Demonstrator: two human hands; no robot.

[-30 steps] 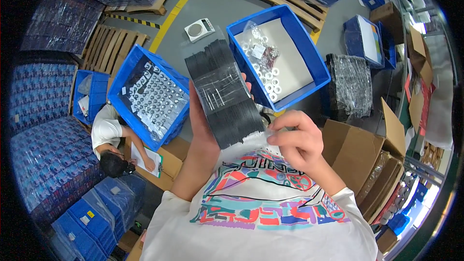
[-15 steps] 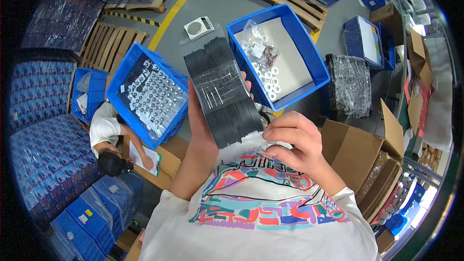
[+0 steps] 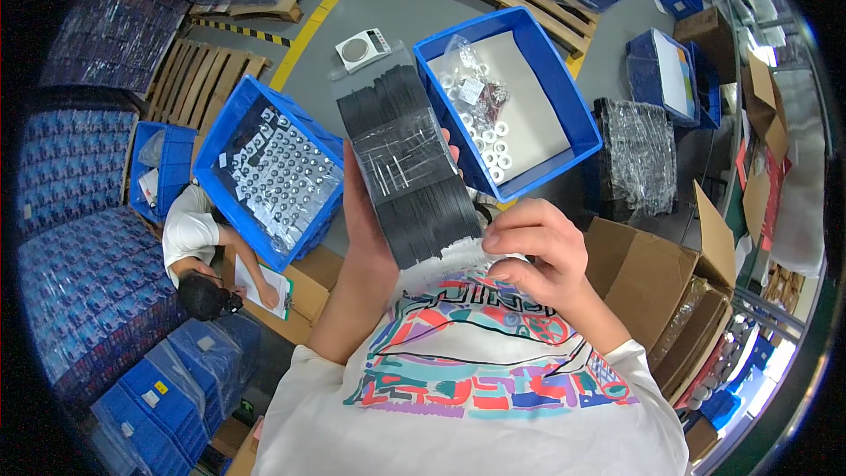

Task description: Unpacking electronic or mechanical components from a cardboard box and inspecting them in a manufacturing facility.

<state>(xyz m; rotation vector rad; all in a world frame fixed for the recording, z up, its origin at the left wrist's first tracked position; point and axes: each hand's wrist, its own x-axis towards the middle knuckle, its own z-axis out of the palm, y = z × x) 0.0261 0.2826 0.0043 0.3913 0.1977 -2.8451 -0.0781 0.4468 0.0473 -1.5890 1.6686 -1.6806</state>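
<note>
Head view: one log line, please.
left hand: holds film-wrapped black bundle; right hand: beside bundle's lower end; around: digital scale, blue bin with white rings

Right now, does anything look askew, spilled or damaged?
Nothing looks plainly spilled or damaged; only the black stack in the left hand seems askew, its ends jagged where the thin layers don't line up.

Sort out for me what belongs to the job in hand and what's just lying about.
In hand:
- film-wrapped black bundle, held by the left hand
- clear film at its near end, by the right hand (contact unclear)

Apparently just lying about:
- white scale
- blue bin with white rings
- blue bin with bagged pieces
- open cardboard box
</note>
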